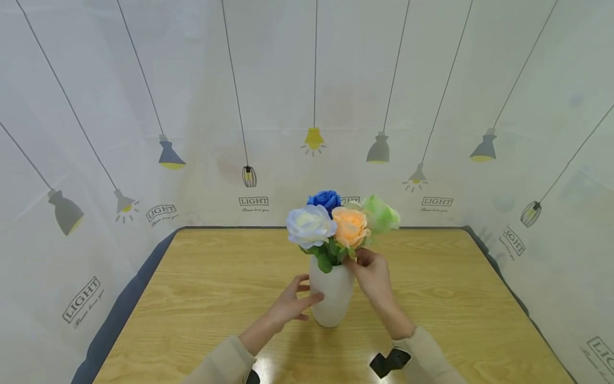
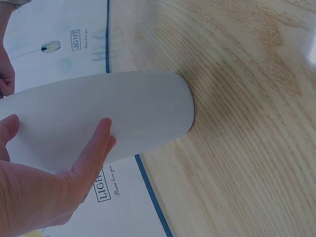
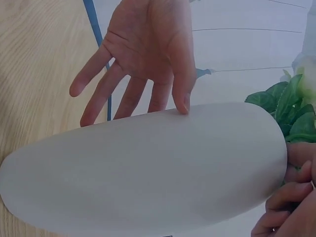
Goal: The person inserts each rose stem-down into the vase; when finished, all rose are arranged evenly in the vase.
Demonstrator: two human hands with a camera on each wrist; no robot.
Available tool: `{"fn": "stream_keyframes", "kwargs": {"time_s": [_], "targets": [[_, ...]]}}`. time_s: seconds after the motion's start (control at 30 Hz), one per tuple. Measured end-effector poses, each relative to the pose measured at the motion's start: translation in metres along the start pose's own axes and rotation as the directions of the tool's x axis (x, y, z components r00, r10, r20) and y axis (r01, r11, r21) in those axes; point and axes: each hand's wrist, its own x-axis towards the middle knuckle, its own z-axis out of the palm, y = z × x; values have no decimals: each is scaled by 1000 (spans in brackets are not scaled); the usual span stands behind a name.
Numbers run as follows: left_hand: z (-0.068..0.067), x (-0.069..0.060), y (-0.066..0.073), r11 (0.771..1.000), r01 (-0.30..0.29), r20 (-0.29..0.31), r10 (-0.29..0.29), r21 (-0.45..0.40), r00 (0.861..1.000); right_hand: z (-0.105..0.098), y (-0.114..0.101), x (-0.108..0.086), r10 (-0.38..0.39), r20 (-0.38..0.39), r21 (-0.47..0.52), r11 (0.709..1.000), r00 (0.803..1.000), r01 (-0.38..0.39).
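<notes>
A white vase (image 1: 332, 296) stands upright on the wooden table, holding several artificial roses. They include a blue rose (image 1: 324, 199), a pale blue-white rose (image 1: 310, 226), a peach rose (image 1: 350, 227) and a light green flower (image 1: 380, 214), with green leaves (image 3: 291, 106) at the rim. My left hand (image 1: 295, 300) is at the vase's left side, fingers spread and fairly straight, the thumb touching its wall. At the rim's right side, my right hand (image 1: 373, 272) has curled fingers pinching among the stems under the peach rose. Which stem it holds is hidden.
The wooden table (image 1: 216, 277) extends around the vase, with a dark blue edge. A pale curtain (image 1: 268, 106) printed with hanging lamps encloses the back and both sides. Black devices are strapped at both wrists, including a wrist camera (image 1: 390, 362) on the right.
</notes>
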Motion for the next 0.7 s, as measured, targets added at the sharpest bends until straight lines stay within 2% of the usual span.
{"fn": "stream_keyframes", "kwargs": {"time_s": [0.13, 0.23, 0.37, 0.47, 0.57, 0.7], "targets": [[-1, 0, -1, 1000, -2, -2, 2, 0, 1000, -2, -1, 1, 6, 34, 12, 1000, 999, -7], [0, 0, -1, 1000, 1, -3, -1, -1, 1000, -1, 15, 5, 8, 36, 35, 999, 999, -9], [0, -1, 0, 1000, 4, -3, -5, -2, 1000, 1, 37, 8, -46, 2, 59, 997, 999, 46], [0, 0, 0, 1000, 1, -2, -1, -3, 1000, 0, 40, 5, -70, -27, 49, 996, 997, 71], [0, 0, -1, 1000, -5, -2, 5, 1, 1000, -3, 42, 4, -41, -44, 32, 999, 998, 42], [0, 1, -3, 1000, -4, -3, 4, 5, 1000, -13, 42, 1, 21, -16, 31, 999, 1000, -20]]}}
